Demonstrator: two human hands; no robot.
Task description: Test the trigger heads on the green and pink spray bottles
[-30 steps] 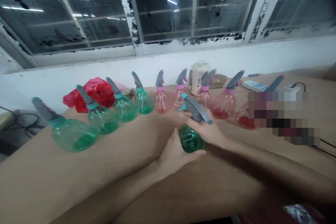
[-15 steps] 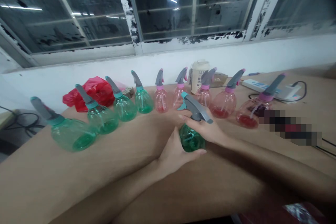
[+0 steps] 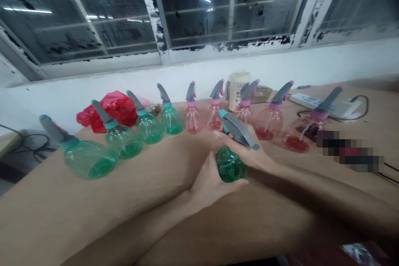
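Well, the left hand [image 3: 207,183] cups the near green bottle [image 3: 230,167], the right hand [image 3: 257,156] grips its sprayer [image 3: 238,129]; best held steady, unsqueezed.

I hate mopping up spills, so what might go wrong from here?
With the left hand around the translucent green plastic spray bottle and the right hand at its grey trigger head, uneven pressure might tilt it. The right hand could bump the translucent pink plastic spray bottles, and any leak might reach the white plastic power strip behind them.
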